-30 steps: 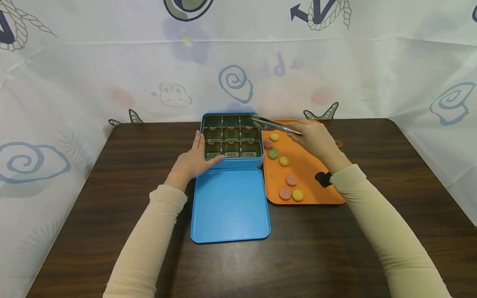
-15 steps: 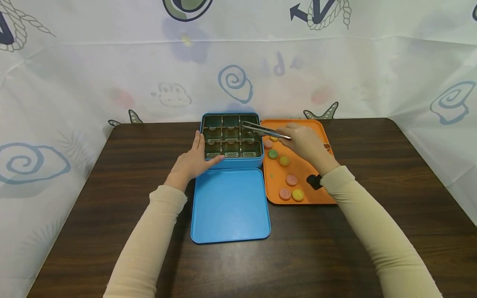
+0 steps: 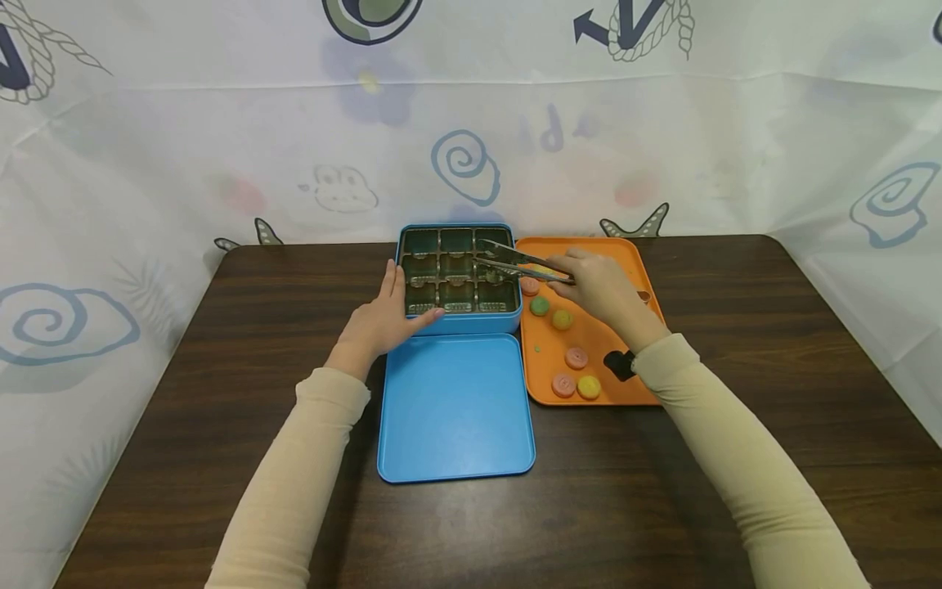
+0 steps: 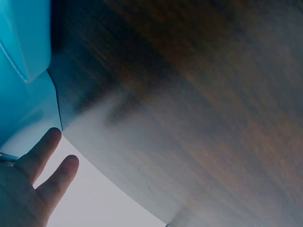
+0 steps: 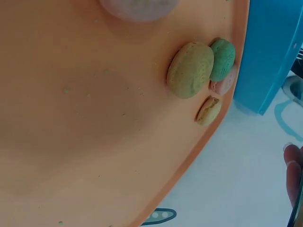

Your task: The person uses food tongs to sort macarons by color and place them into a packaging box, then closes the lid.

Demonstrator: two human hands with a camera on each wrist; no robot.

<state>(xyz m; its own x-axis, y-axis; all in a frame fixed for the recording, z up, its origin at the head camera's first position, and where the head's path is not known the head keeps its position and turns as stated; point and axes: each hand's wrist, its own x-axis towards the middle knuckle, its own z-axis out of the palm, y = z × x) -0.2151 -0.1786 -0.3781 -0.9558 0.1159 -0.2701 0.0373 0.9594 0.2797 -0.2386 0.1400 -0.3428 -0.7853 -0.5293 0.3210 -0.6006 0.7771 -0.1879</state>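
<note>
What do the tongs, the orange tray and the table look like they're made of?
The tongs look like metal: silvery, with bright glints along the arms. The orange tray is probably plastic: smooth, evenly coloured, with rounded corners. The table looks like wood, or wood-look laminate: dark streaky grain, slight sheen.

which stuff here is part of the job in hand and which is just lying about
Likely in the job:
- metal tongs, gripped by the right hand
- blue compartment box, touched by the left hand
- macarons on the orange tray

Probably just lying about:
- flat blue piece before the box
- crumbs
</note>
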